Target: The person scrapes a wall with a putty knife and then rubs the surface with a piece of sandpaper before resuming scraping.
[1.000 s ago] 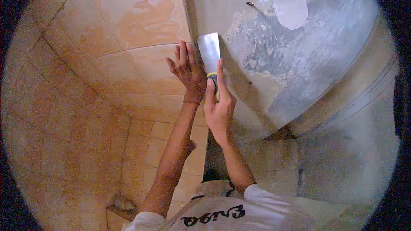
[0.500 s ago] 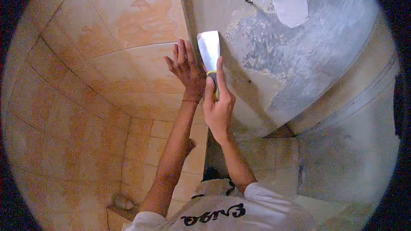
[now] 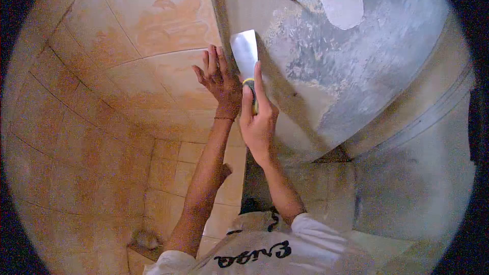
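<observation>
A scraper (image 3: 246,57) is sitting in the right hand (image 3: 260,125) at the centre of the frame, its bare blade pointing toward the top and its dark grip with a yellow band disappearing into the palm. The right hand is closing around that grip, thumb and index finger running up along it, the index tip reaching the blade's lower edge. Just left, the left hand (image 3: 220,81) is spreading its fingers over the orange-toned tiles (image 3: 175,79), gripping nothing visible; its palm is facing away. The blade is lying over the border between tiles and grey wall (image 3: 310,66); whether it is touching cannot be told. Dark script is running upside down across the white shirt (image 3: 300,259) at bottom centre, too uncertain to read. One scraper, two hands, one wristband (image 3: 224,118) and one pale oval patch (image 3: 343,2), upper right, are showing.
</observation>
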### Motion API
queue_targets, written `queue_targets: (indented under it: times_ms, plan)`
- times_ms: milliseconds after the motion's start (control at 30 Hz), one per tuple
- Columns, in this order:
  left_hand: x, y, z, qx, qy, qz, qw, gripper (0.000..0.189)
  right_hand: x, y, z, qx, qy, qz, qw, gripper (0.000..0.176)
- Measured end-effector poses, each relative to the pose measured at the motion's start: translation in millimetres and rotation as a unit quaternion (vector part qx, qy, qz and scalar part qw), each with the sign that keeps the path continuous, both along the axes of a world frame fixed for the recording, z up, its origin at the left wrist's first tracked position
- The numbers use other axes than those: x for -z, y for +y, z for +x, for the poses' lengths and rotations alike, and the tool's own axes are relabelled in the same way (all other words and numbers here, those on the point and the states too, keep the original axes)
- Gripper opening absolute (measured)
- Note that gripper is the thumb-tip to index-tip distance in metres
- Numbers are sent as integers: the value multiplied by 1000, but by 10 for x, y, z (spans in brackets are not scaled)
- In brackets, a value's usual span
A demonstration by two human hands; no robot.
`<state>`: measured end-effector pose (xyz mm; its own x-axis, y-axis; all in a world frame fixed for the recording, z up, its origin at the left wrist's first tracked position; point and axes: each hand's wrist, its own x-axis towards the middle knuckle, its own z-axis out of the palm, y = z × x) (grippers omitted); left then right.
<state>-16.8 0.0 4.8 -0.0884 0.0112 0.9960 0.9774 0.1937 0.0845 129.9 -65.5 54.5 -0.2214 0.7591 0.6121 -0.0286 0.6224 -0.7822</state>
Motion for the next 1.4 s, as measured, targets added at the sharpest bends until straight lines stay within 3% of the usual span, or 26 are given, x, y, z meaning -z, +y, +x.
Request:
queue_targets:
  times_ms: [67,100,133,167,233,300,467,533,967,1133,1400]
  plan:
    - [-22,-75,39,2,-3,-8,1000,63,38,-63,37,0,-3,-15,1000,52]
    - [-256,-281,220,-25,-121,-169,978,63,35,-61,47,-1,-7,-29,1000,52]
    - [-390,-383,325,-51,-235,-321,916,63,40,-9,14,-1,-8,-26,1000,52]
    - [-331,-289,264,-52,-236,-320,916,63,62,54,-45,28,5,26,999,51]
    - [-29,-56,72,12,-55,-36,998,63,103,37,-36,57,12,73,996,51]
    - [52,-8,17,8,-49,-42,998,63,51,-7,-11,26,-9,-7,1000,51]
    - [5,-3,33,2,-43,-34,999,65,-48,16,11,21,-7,14,1000,51]
    - [-19,67,-54,-12,29,28,999,63,-42,-13,10,32,-24,12,999,51]
    - [10,91,-74,-32,21,26,999,60,-37,-35,45,8,-9,-19,1000,51]
    - [5,48,-45,20,16,18,1000,61,-43,-25,54,-14,4,-34,999,50]
    - [12,9,11,23,-8,-2,1000,65,185,-33,102,-4,-15,-10,1000,50]
